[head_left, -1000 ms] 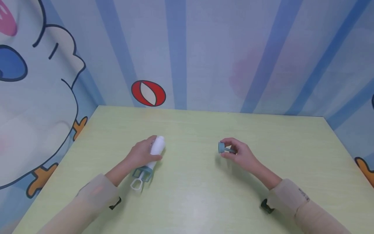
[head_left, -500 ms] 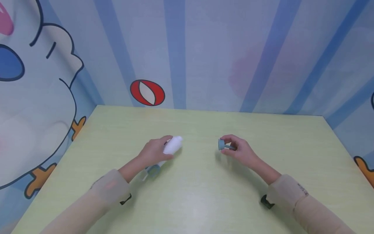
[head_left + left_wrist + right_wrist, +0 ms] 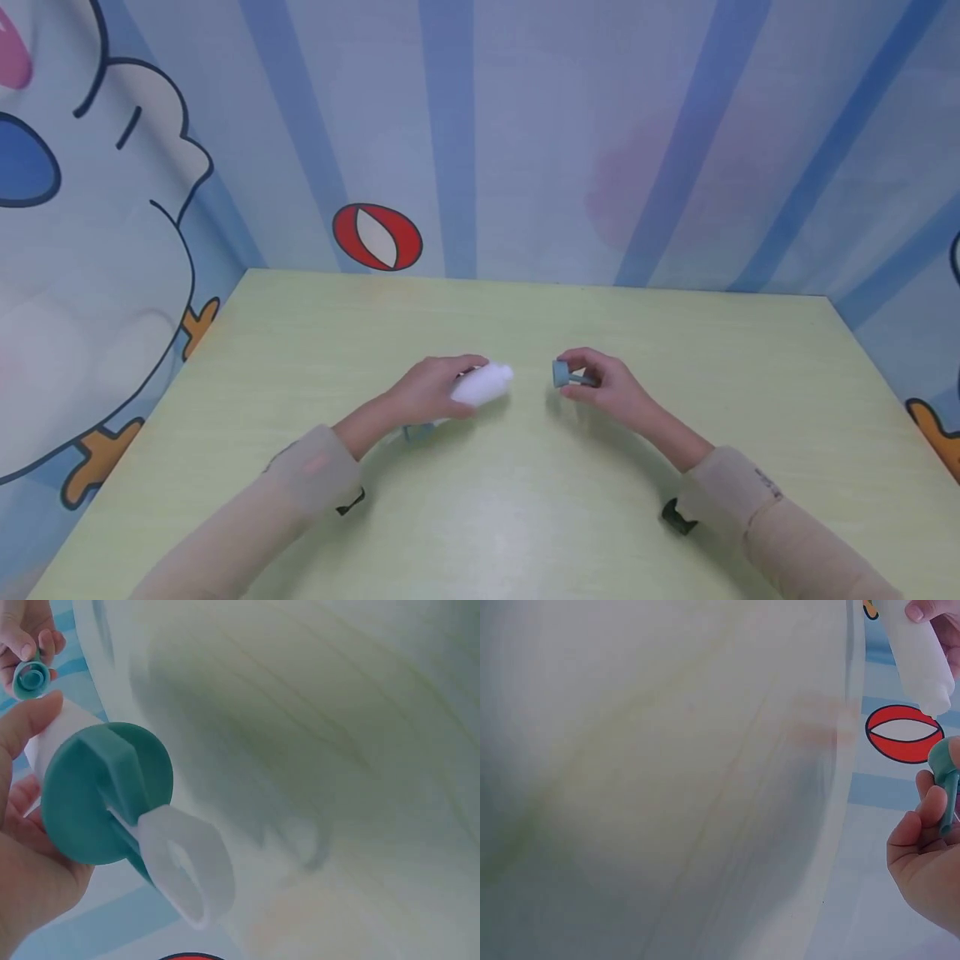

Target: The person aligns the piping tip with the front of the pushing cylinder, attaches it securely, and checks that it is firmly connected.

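My left hand [image 3: 427, 390] grips a white syringe-like tube [image 3: 483, 384], a little above the table, its narrow tip pointing right. In the left wrist view its back end shows a round teal flange [image 3: 71, 802] with a teal bracket and a white ring handle [image 3: 217, 851]. My right hand [image 3: 617, 387] pinches a small teal nozzle [image 3: 560, 374] with a thin spout, its wide round mouth towards the tube. A short gap separates the tube's tip from the nozzle. In the head view the left hand hides much of the tube's back part.
Both hands are over a pale yellow-green table [image 3: 525, 517]. A blue striped wall [image 3: 540, 150] with cartoon prints rises along its back and sides. Beige sleeves [image 3: 255, 508] cover both forearms.
My left hand has moved right with the tube, whose tip has turned from pointing away to pointing right towards the nozzle. My right hand has shifted only slightly left.
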`<state>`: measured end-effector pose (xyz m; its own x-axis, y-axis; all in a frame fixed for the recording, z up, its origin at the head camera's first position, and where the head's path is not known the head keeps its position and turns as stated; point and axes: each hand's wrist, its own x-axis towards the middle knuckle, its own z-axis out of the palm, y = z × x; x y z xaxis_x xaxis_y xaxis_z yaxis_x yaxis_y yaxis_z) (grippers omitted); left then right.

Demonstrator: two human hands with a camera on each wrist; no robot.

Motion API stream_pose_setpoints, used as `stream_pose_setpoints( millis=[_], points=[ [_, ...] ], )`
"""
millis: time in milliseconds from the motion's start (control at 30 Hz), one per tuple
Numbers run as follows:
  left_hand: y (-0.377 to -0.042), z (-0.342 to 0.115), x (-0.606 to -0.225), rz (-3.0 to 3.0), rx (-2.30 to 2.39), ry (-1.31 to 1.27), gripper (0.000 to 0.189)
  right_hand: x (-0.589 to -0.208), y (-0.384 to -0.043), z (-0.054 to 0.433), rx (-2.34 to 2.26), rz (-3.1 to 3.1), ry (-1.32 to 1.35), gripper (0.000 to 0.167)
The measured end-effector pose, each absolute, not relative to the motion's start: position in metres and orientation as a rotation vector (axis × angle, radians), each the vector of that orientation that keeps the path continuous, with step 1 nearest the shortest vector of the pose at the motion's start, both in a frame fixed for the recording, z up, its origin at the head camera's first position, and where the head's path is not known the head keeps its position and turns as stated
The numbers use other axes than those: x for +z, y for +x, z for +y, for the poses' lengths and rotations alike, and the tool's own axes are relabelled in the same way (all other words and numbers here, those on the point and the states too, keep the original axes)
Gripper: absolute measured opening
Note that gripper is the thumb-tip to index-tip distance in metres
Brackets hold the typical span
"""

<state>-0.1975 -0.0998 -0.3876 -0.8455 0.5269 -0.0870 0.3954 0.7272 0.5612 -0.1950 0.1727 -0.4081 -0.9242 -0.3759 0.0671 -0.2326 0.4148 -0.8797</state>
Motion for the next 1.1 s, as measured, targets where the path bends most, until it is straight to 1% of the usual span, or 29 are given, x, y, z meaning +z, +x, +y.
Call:
stream_pose_setpoints(
  millis=[467,1100],
  points=[
    [-0.199,-0.079,-0.384,2.627,0.738,0.897,0.057,-0.407,-0.191,0.164,-1.495,2.456,-0.584,0.036],
    [-0.196,-0.072,-0.378,2.563,0.689,0.923,0.058,-0.402,-0.185,0.159,-1.407,2.44,-0.654,0.037]
  ],
)
